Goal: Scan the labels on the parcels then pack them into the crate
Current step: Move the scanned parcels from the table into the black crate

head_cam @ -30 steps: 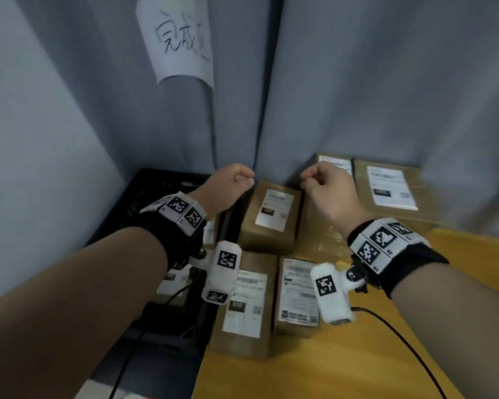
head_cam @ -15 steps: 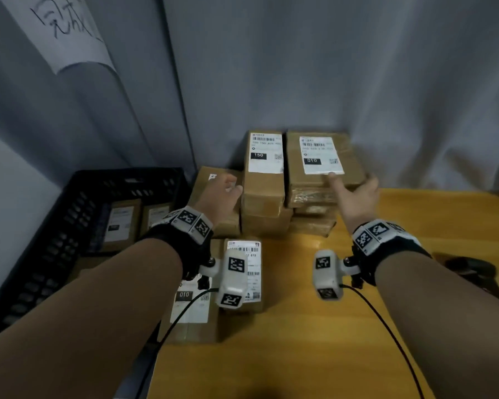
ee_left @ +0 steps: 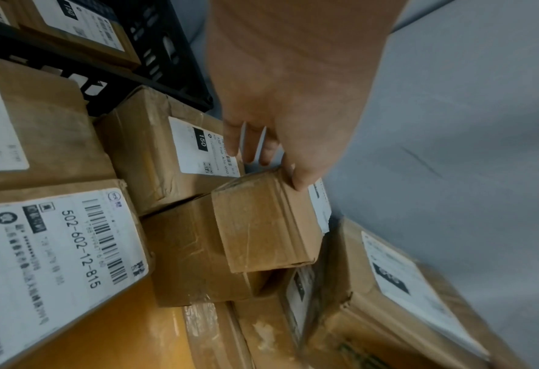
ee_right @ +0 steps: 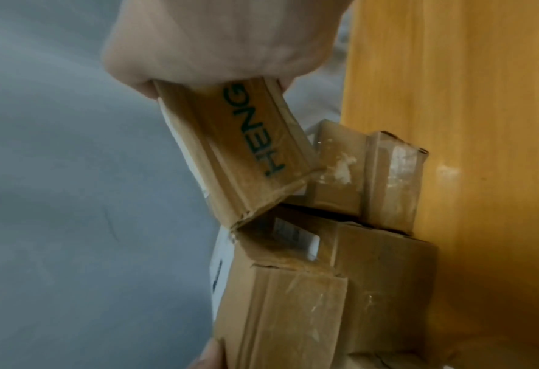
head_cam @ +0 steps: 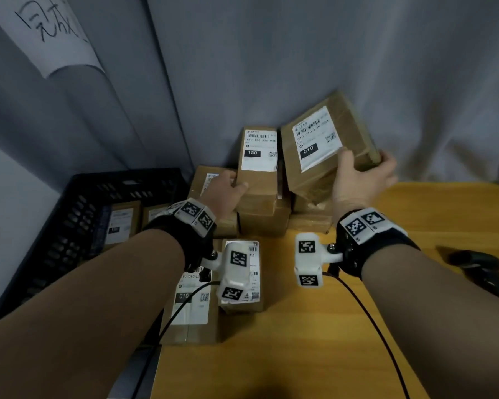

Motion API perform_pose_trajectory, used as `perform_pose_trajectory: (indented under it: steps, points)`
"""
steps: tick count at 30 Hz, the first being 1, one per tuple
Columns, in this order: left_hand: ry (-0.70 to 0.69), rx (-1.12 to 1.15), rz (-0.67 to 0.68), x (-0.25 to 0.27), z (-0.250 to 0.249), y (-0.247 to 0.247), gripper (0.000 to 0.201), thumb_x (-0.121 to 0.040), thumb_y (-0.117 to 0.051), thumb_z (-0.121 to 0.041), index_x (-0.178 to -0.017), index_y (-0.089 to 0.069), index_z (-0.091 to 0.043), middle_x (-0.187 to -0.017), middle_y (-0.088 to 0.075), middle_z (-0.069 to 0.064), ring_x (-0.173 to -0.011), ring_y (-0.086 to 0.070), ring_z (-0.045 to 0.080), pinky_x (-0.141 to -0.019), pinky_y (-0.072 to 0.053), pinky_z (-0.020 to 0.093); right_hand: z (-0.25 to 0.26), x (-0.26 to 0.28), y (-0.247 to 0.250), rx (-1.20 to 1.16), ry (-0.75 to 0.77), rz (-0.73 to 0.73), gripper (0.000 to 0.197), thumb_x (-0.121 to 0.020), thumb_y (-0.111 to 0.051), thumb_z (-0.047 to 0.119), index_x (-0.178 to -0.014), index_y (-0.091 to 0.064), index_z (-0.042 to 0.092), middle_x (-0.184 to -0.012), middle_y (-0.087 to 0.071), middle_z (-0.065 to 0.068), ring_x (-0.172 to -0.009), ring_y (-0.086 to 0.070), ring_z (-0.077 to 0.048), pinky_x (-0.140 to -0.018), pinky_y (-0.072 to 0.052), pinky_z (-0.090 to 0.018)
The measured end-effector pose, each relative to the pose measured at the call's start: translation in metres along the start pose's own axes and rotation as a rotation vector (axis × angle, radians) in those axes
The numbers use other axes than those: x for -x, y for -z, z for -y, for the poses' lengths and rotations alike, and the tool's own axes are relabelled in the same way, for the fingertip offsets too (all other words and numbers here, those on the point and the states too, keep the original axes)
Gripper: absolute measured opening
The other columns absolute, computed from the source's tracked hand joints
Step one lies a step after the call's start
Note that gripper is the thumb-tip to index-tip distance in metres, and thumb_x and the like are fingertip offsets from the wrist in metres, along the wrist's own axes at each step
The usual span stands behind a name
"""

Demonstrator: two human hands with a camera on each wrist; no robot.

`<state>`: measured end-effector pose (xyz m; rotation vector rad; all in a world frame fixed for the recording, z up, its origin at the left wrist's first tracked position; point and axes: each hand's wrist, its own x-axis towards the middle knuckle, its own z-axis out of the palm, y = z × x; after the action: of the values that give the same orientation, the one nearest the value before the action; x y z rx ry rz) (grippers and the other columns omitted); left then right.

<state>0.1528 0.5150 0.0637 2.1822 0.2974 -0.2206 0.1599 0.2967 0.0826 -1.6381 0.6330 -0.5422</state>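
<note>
Brown cardboard parcel labelled 010 (head_cam: 327, 145) now lifted and tilted off the stack; right hand (head_cam: 360, 180) grip wrapped round its lower end. Left hand (head_cam: 225, 191) grips the brown 150-labelled parcel (head_cam: 258, 165), stacked on the yellow tabletop (head_cam: 300, 341) beside the black plastic crate (head_cam: 69, 226).

Both forearms are bare, each wrist wrapped in a black strap (head_cam: 182, 240) topped by a white band of blocks (head_cam: 195, 216) printed with black-and-white square fiducial markers; the right wrist's band (head_cam: 368, 223) carries the same pattern over its own black strap (head_cam: 386, 251). A white, box-shaped camera housing (head_cam: 236, 272) juts from the inner side of the left wrist and another (head_cam: 308, 262) from the right, each bearing square markers and fixed by a small bracket with a visible screw. Thin black cables (head_cam: 369, 318) trail from both housings back toward the wearer.
</note>
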Motion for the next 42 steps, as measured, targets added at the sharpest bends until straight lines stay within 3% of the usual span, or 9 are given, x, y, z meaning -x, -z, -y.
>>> perform_pose_trajectory:
  steps: [5,11,15,20,25,28,31,36,42]
  points:
    - [-0.059,0.130,-0.052,0.023,-0.013,0.024,0.049,-0.100,-0.047,-0.035,-0.141,-0.041,-0.008,-0.132,-0.051,0.002,-0.121,-0.047,0.014,-0.094,-0.034,0.022,0.032,0.020,-0.006,-0.183,0.265,0.075,0.073,-0.069,-0.067,0.039,-0.131,-0.043,0.009,-0.122,-0.034,-0.004,-0.104,-0.041,-0.010,-0.081,-0.032,0.003]
    - [-0.064,0.508,0.016,0.047,0.006,0.072,0.071,-0.087,-0.048,-0.067,-0.142,-0.034,-0.024,-0.128,-0.057,-0.006,-0.115,-0.058,0.014,-0.097,-0.047,0.037,0.055,0.079,-0.049,-0.341,0.189,0.386,0.060,-0.064,-0.062,0.055,-0.114,-0.044,0.027,-0.128,-0.048,-0.014,-0.114,-0.053,-0.023,-0.099,-0.046,-0.035]
    - [0.067,0.839,0.030,0.064,0.049,0.118,0.079,-0.073,-0.070,-0.061,-0.141,-0.038,-0.037,-0.131,-0.061,-0.004,-0.116,-0.062,0.023,-0.093,-0.053,0.049,0.054,0.133,-0.086,-0.317,0.024,0.735,0.042,-0.077,-0.066,0.043,-0.107,-0.040,0.027,-0.111,-0.057,-0.003,-0.101,-0.058,-0.015,-0.081,-0.046,-0.024]
    - [0.179,0.855,-0.227,0.093,0.127,0.186,0.057,-0.082,-0.065,-0.053,-0.133,-0.050,-0.033,-0.125,-0.067,-0.001,-0.112,-0.065,0.024,-0.091,-0.054,0.050,0.040,0.195,-0.143,-0.042,-0.114,1.019,0.038,-0.076,-0.070,0.049,-0.092,-0.046,0.025,-0.105,-0.058,-0.003,-0.102,-0.059,-0.023,-0.096,-0.049,-0.040]
    - [0.307,0.643,-0.316,0.117,0.187,0.244,0.046,-0.094,-0.050,-0.052,-0.123,-0.059,-0.017,-0.113,-0.069,0.005,-0.096,-0.067,0.021,-0.070,-0.056,0.031,0.022,0.258,-0.187,0.113,-0.409,1.302,0.059,-0.083,-0.066,0.048,-0.128,-0.041,0.021,-0.115,-0.056,-0.001,-0.099,-0.062,-0.017,-0.084,-0.058,-0.043]
    - [0.322,0.306,-0.365,0.120,0.223,0.265,0.044,-0.097,-0.041,-0.051,-0.108,-0.061,-0.013,-0.106,-0.067,0.015,-0.093,-0.064,0.027,-0.090,-0.053,0.047,-0.002,0.286,-0.213,0.171,-0.520,1.240,0.063,-0.084,-0.065,0.046,-0.133,-0.037,0.019,-0.109,-0.052,0.000,-0.095,-0.058,-0.015,-0.080,-0.059,-0.039]
    - [0.398,0.036,-0.326,0.116,0.262,0.278,0.047,-0.099,-0.044,-0.043,-0.128,-0.054,-0.008,-0.121,-0.062,0.016,-0.109,-0.058,0.030,-0.102,-0.044,0.045,-0.035,0.304,-0.244,0.188,-0.593,1.123,0.068,-0.081,-0.068,0.046,-0.133,-0.034,0.019,-0.108,-0.050,-0.003,-0.097,-0.056,-0.019,-0.081,-0.058,-0.039]
    - [0.452,-0.116,-0.281,0.095,0.312,0.287,0.039,-0.100,-0.048,-0.029,-0.132,-0.050,-0.007,-0.120,-0.061,0.013,-0.105,-0.057,0.026,-0.089,-0.041,0.030,-0.091,0.324,-0.306,0.216,-0.621,0.924,0.085,-0.065,-0.074,0.052,-0.134,-0.038,0.017,-0.124,-0.055,-0.010,-0.108,-0.058,-0.030,-0.094,-0.052,-0.048]
    - [0.426,-0.202,-0.238,0.062,0.344,0.299,0.041,-0.099,-0.049,-0.033,-0.134,-0.050,-0.012,-0.130,-0.058,0.009,-0.117,-0.055,0.025,-0.102,-0.042,0.034,-0.132,0.327,-0.367,0.199,-0.621,0.964,0.074,-0.082,-0.064,0.053,-0.140,-0.032,0.021,-0.128,-0.050,-0.009,-0.113,-0.053,-0.034,-0.094,-0.050,-0.055]
